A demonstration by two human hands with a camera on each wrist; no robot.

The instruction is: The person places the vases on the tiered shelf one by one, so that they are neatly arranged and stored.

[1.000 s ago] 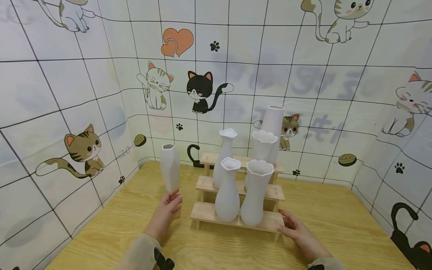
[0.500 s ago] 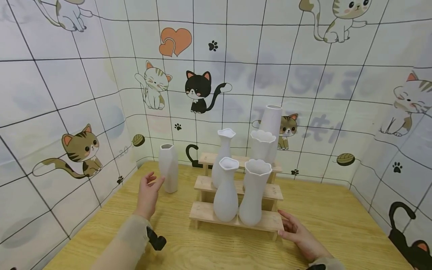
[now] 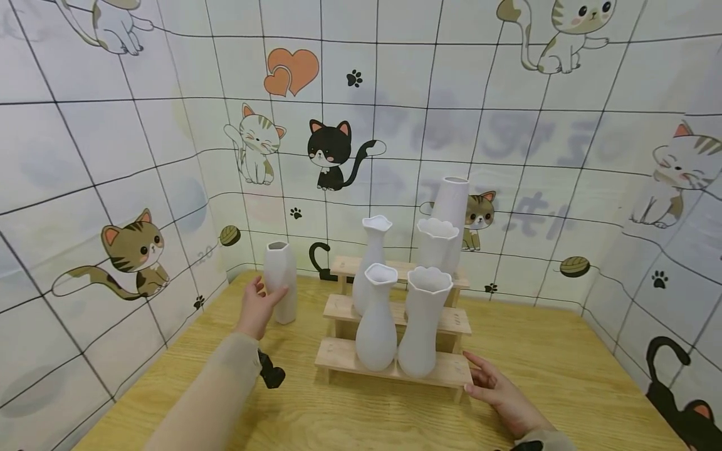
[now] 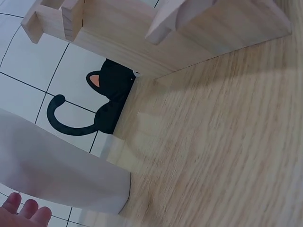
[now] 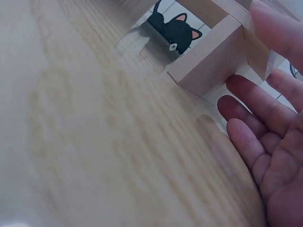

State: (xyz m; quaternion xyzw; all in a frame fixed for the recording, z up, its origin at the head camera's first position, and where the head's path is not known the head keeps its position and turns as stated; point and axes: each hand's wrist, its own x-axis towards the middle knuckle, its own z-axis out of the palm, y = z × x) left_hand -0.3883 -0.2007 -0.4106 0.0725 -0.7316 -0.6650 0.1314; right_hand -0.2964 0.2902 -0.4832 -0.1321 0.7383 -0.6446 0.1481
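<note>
Head view: the left hand (image 3: 256, 307) wraps its fingers around the lone white vase (image 3: 280, 282) standing on the table (image 3: 564, 376), left of the stepped wooden rack (image 3: 451, 373) — the right hand (image 3: 496, 391) lies relaxed, fingers straight, against the rack's bottom corner. Left wrist: fingertips (image 4: 21, 210) press the vase (image 4: 57, 175). Right wrist: fingers (image 5: 265, 113) loose beside the rack (image 5: 213, 56).

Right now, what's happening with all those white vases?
A person is at a wooden table. Their left hand grips a white vase that stands on the table, left of a stepped wooden stand. Their right hand rests with straight fingers at the stand's front right corner. Five more white vases stand on the steps: two in front, one in the middle, two at the back.
</note>
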